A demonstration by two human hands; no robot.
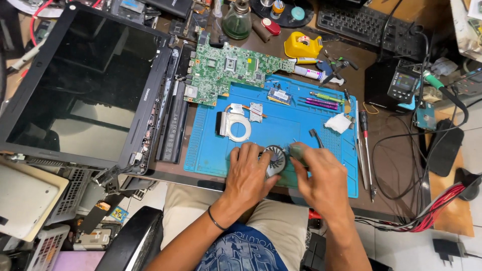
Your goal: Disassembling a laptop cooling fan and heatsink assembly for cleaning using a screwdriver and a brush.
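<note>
Blue mat (281,135) bears fan (275,156), left hand (248,175) grip holding it, right hand (321,178) grip clasping brush (297,150).

Both forearms are bare from the elbows down, with no sleeves reaching into view. The left hand (247,175) carries no ring or glove; a thin black band circles its wrist, sitting snug just above the hand. The right hand (321,178) is likewise ungloved, and its wrist has no watch or band. The fingers (244,153) show short nails. Lower down, the person wears a dark blue shirt with a pale, blotchy print and light lettering across the front. The legs are covered by light khaki or beige trousers or shorts, the cloth smooth over both thighs, with the blue shirt hem lying over them.
</note>
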